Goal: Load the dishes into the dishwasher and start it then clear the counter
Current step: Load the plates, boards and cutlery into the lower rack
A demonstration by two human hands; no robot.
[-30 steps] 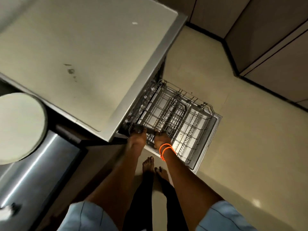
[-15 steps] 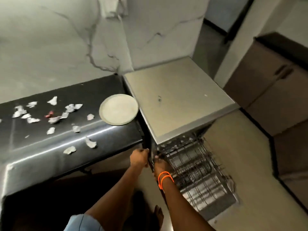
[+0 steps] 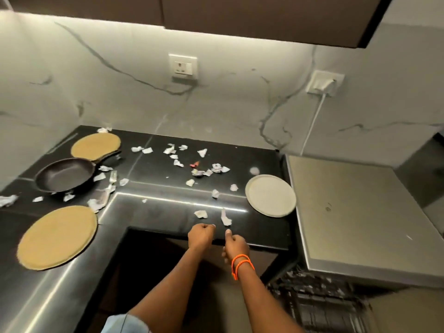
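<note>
A: Panel shows the dark L-shaped bench (image 3: 168,212). What do we lose to blur or cropping?

B: The dishwasher rack (image 3: 319,301), at the lower right below the bench's right end, is smeared; we cannot tell whether it holds anything. The dishwasher top (image 3: 355,212) adjoins the bench's right edge. A fork-like utensil (image 3: 113,175) beside the frying pan (image 3: 63,175) is too blurred for us to name with certainty.

A: And the hands?

B: We see the left hand (image 3: 200,237) and the right hand (image 3: 236,243) side by side at the bench's front edge. Both have fingers curled in, and we see nothing held in either. Two orange bangles (image 3: 241,263) circle the right wrist.

A: Counts?

B: Three plates: one pale plate (image 3: 270,195) near the right edge, one tan plate (image 3: 96,145) at the back left, one tan plate (image 3: 57,236) on the left arm's front. One pan sits between the tan plates. The torn paper scraps (image 3: 201,171) are scattered, too many and too small for a firm count.
</note>
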